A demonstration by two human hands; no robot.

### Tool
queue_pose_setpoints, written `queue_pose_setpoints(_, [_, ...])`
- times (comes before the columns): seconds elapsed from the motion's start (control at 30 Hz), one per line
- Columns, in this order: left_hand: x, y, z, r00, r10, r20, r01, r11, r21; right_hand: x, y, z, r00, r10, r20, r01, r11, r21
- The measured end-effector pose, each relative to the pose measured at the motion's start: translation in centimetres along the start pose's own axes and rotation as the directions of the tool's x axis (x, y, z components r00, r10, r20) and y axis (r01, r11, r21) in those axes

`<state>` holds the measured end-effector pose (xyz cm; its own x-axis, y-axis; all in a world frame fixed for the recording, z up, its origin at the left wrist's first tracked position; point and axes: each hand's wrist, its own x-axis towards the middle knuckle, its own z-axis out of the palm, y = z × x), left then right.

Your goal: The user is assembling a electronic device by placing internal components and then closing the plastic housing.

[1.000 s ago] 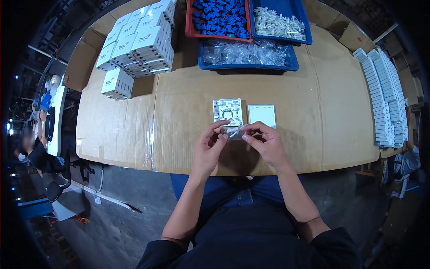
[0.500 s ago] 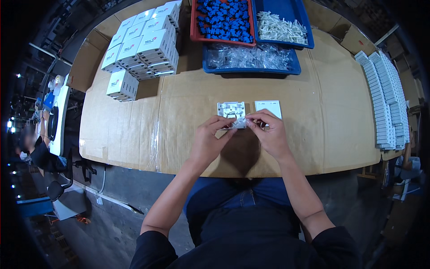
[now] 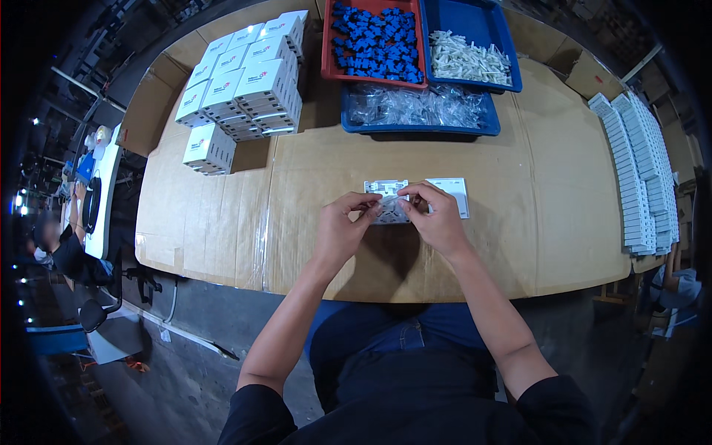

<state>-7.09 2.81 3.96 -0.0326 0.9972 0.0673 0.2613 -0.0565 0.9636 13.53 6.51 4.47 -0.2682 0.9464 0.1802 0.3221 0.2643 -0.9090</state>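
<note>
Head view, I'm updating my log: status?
Left hand, right hand: both pinching clear packet. White housing partly hidden by packet and hands. White panel partly behind right hand.

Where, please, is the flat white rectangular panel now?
In the head view, the flat white rectangular panel lies right of centre on the brown cardboard sheet, partly hidden by the right hand and right of the white plastic housing.

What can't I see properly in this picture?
In the head view:
Clear packet: contents too small to make out; the left hand and right hand cover its sides.
White frame: lower part partly hidden by the packet and hands.
White plate: left part hidden by the right hand.
Red tray: far end cut off by the picture's top edge.
</note>
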Motion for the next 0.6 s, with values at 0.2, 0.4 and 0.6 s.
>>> queue_pose_setpoints(0.2, [0.9,0.9,-0.5,0.99,0.134,0.046,-0.14,0.874,0.466,0.1,0.8,-0.4,0.991,-0.126,0.039,0.132,0.954,-0.269])
queue_pose_setpoints(0.4, [1.0,-1.0,-0.7,0.948,0.304,0.094,-0.299,0.75,0.591,0.1,1.7,0.0,0.971,-0.235,0.051,0.237,0.902,-0.361])
queue_pose_setpoints(0.6, [1.2,-0.8,-0.8,0.924,0.345,0.164,-0.372,0.715,0.591,0.5,1.7,-0.3,0.979,-0.167,0.114,0.199,0.89,-0.41])
